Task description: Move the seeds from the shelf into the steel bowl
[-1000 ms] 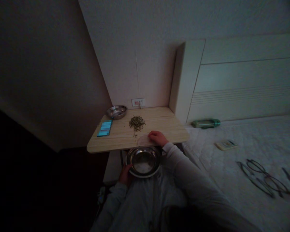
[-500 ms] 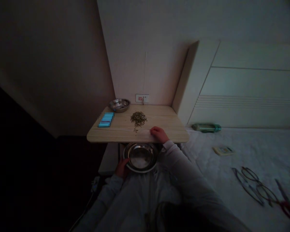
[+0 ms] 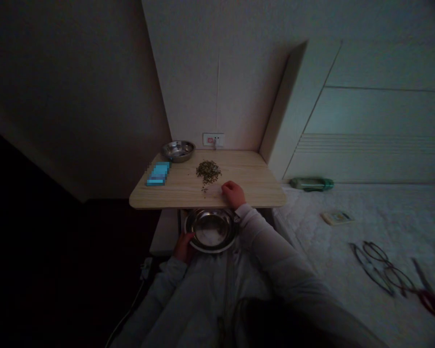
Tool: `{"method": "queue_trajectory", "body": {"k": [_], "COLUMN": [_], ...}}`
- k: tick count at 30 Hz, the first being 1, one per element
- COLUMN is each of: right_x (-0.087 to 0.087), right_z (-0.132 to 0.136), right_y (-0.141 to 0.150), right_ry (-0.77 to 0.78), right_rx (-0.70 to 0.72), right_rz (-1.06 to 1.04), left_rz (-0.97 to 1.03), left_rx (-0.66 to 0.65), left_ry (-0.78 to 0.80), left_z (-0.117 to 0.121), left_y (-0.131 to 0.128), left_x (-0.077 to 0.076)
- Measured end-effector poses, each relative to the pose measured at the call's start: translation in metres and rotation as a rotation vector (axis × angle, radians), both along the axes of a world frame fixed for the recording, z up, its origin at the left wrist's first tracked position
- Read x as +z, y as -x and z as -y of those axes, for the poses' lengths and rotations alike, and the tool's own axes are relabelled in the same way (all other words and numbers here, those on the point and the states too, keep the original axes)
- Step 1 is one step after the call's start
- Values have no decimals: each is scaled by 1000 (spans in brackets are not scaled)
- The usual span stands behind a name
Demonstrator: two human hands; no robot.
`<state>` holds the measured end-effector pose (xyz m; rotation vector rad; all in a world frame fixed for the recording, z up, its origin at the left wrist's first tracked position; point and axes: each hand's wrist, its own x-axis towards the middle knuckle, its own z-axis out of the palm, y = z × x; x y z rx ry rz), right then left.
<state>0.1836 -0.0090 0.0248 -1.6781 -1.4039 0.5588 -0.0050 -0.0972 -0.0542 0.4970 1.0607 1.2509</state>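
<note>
My left hand (image 3: 183,247) grips the left rim of a shiny metal bowl (image 3: 221,247), its thumb over the edge. The bowl sits at my lap, partly beneath the front edge of the small wooden table (image 3: 250,166). My right hand (image 3: 234,194) is closed, fingers curled, at the table's front part; whatever it holds is hidden. Beyond and left of that hand lies a loose pile of small dark seeds (image 3: 208,171), a few of them strewn toward me. A second metal bowl (image 3: 179,151) stands at the table's back left corner.
A phone with a lit, pixelated screen (image 3: 158,173) lies on the table's left side. On the bed (image 3: 311,251) to the right are a green bottle (image 3: 311,184), a small flat box (image 3: 337,218), glasses (image 3: 380,266) and red-handled scissors (image 3: 433,303). A wall socket (image 3: 213,139) is behind the table.
My right hand has shifted slightly left, and its fingers look more curled. The left hand keeps its hold on the bowl. The view has tilted a little.
</note>
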Motion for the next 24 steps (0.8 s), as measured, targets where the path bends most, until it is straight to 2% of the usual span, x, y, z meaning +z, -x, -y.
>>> {"method": "queue_trajectory", "body": {"k": [4, 10, 17, 24], "right_x": [-2, 0, 1, 1], "right_z": [1, 2, 5, 5], "right_y": [-2, -1, -3, -3], "right_ry": [12, 4, 9, 10], "right_rx": [29, 57, 109, 165], "right_rz": [9, 2, -11, -26], "left_rz": [-74, -87, -1, 20], "left_rx": [46, 54, -37, -54], "left_ry": [-59, -53, 21, 22], "left_z": [1, 0, -2, 1], "left_y": [1, 0, -3, -3], "left_x": [-1, 3, 6, 8]}}
